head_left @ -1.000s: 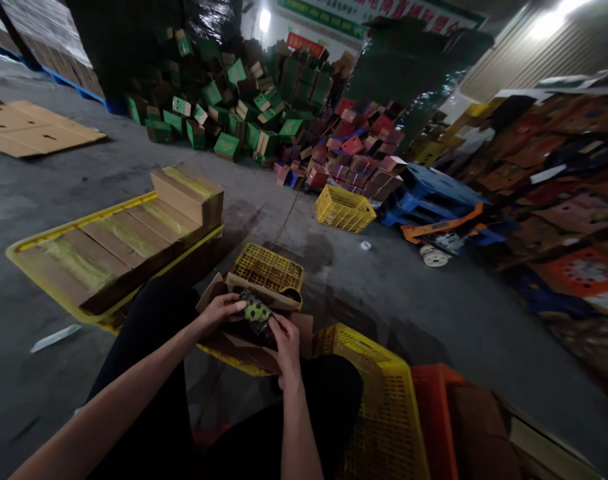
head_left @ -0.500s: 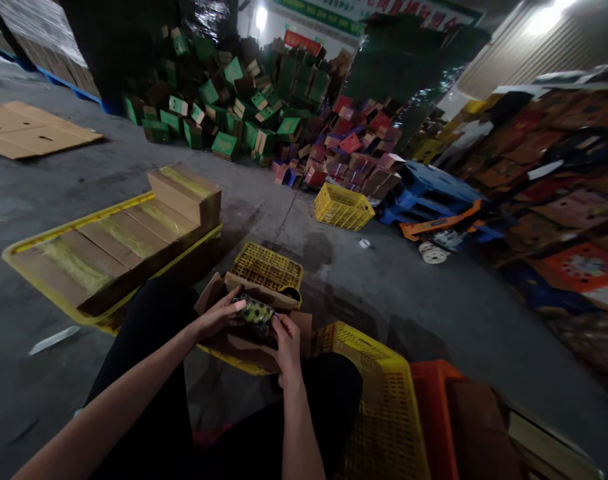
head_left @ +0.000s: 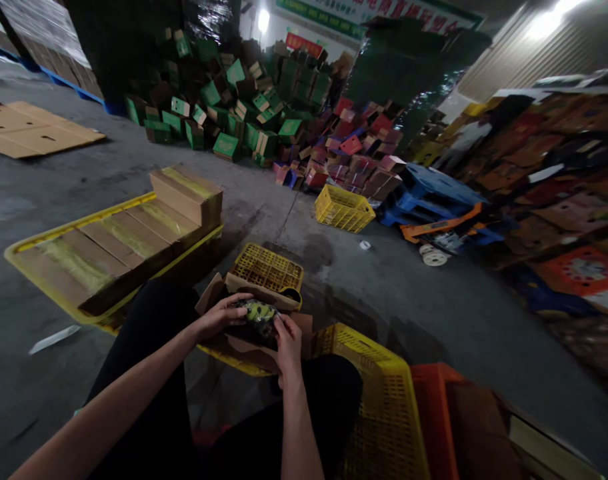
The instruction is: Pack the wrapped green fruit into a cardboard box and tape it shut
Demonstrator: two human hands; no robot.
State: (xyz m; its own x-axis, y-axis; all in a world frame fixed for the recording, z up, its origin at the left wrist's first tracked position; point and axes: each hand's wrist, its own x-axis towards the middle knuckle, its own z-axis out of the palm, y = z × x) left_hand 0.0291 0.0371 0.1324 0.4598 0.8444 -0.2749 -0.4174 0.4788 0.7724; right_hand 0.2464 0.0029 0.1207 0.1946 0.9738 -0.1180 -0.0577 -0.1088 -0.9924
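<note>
Between my hands is a shiny plastic bag (head_left: 261, 313), green with dark spots; its contents I cannot make out. My left hand (head_left: 223, 315) grips its left end, thumb toward me. At the right end my right hand (head_left: 287, 341) pinches the bag's edge with thumb and fingers. The bag is held over an open cardboard box (head_left: 301, 324) with its flaps spread, between my knees. Dark contents deeper in the box are too dim to identify. Beneath the box stands a yellow plastic crate (head_left: 267, 265), partly hidden.
At left, a yellow tray (head_left: 84, 220) carries several taped cartons (head_left: 117, 237). Close on my right are a yellow crate (head_left: 384, 373) and an orange crate (head_left: 431, 400). Farther off stand another yellow crate (head_left: 344, 208), blue pallets (head_left: 434, 190) and heaped green boxes (head_left: 227, 145).
The bag has turned slightly between my hands, and its spotted face shows less. My left fingers have shifted a little along its top. Both hands keep hold.
</note>
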